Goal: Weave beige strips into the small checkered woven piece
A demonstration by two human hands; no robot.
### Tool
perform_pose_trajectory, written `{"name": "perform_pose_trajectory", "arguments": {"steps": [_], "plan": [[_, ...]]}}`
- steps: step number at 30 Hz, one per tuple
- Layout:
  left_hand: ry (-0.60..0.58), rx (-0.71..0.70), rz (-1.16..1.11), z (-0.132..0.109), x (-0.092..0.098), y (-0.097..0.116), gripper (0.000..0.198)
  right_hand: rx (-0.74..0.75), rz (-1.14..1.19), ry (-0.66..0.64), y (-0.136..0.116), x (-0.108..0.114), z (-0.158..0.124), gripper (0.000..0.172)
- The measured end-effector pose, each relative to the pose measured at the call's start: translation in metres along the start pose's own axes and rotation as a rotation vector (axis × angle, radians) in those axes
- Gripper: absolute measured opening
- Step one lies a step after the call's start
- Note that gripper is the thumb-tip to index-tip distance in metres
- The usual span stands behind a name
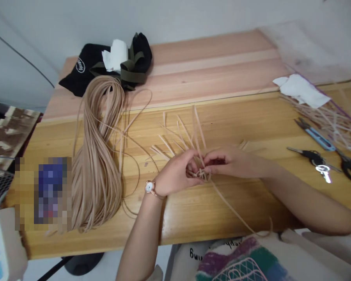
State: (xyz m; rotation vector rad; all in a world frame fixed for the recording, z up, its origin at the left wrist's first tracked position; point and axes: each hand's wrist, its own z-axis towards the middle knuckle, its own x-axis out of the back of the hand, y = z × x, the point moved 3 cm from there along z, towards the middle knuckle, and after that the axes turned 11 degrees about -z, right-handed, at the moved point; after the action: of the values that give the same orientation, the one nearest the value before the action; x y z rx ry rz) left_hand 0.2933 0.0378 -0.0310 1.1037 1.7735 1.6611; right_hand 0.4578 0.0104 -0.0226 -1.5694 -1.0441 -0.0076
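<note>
Left hand and right hand both got fingers pinching a tiny tan-strip weave; looks early, long strands unwoven.

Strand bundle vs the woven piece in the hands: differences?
The bundle is much larger than the woven piece. The bundle lies on the table; the left hand and right hand hold the woven piece. The bundle's strands run alongside each other; the woven piece's cross. Both are tan.
</note>
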Motion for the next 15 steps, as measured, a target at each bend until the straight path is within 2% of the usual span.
{"name": "perform_pose_trajectory", "arguments": {"steps": [2, 10, 15], "plan": [[0.004, 0.002, -0.024, 0.0002, -0.0004, -0.0006, 0.049, -0.011, -0.016, -0.018, 0.0004, 0.0005, -0.0002, 0.034], [0.047, -0.023, -0.028, 0.001, 0.0, -0.0003, 0.027, -0.047, -0.041, -0.017, -0.0063, 0.0046, -0.0034, 0.028], [0.051, -0.073, -0.02, 0.0007, 0.0003, 0.0019, 0.022, -0.057, -0.059, -0.006, -0.0072, 0.0057, -0.0034, 0.028]]}}
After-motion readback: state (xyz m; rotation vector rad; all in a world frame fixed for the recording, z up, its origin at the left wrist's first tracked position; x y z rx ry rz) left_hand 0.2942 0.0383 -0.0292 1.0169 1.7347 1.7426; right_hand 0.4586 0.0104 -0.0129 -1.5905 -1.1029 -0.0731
